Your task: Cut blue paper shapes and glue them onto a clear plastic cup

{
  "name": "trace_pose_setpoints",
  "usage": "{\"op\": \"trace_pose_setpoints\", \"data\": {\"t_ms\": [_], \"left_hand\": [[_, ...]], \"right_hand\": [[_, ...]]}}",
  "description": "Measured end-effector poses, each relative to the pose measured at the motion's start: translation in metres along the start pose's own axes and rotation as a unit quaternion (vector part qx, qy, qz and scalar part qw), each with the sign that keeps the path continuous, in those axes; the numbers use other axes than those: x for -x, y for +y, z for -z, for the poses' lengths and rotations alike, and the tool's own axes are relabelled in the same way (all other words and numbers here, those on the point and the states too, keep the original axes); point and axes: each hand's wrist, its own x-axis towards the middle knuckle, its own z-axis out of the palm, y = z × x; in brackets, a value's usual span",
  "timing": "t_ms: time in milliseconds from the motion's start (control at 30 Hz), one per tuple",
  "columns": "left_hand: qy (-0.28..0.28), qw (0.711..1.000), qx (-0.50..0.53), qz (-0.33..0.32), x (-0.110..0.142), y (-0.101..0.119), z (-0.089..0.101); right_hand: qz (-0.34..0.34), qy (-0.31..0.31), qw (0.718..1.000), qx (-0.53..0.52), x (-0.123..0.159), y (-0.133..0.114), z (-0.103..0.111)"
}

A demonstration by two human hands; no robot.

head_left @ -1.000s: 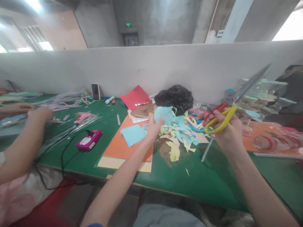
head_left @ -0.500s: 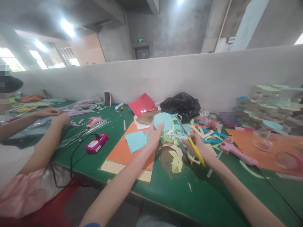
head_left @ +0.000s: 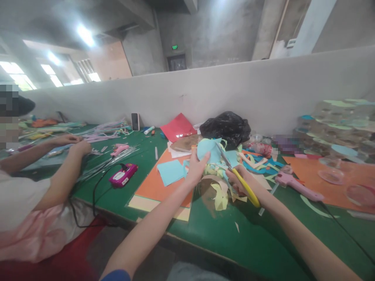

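My left hand [head_left: 197, 168] is closed on a light blue paper piece [head_left: 208, 150], holding it up above the green table [head_left: 258, 242]. My right hand [head_left: 238, 183] grips yellow-handled scissors [head_left: 234, 173], and the blades meet the right edge of the blue paper. Beneath both hands lies a heap of yellow, blue and tan paper scraps [head_left: 218, 191]. A flat blue paper square [head_left: 170, 172] rests on orange card [head_left: 158, 183] to the left of my left hand.
A pink glue gun [head_left: 294, 184] and an orange sheet [head_left: 334, 179] lie on the right. At the back wall are a black bag [head_left: 227, 127], red paper [head_left: 178, 127] and a phone [head_left: 135, 121]. A magenta device [head_left: 123, 175] with a cord sits left. A co-worker's arms [head_left: 58, 164] work at the far left.
My right hand came down from a raised position on the right and brought the scissors to the blue paper. My left hand lifted the paper slightly. The view shifted left.
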Motion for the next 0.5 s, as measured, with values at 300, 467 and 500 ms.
{"op": "trace_pose_setpoints", "data": {"t_ms": [300,467,500], "left_hand": [[0.005,1.0,-0.029,0.002,-0.003,-0.006,0.003],[0.003,0.999,-0.032,0.009,-0.006,-0.013,0.003],[0.001,1.0,-0.027,0.013,-0.006,-0.014,0.003]], "right_hand": [[-0.06,-0.036,0.997,-0.036,0.011,-0.022,0.002],[-0.08,-0.051,0.993,-0.068,0.013,-0.028,0.0],[-0.081,-0.054,0.993,-0.072,0.013,-0.028,0.0]]}}
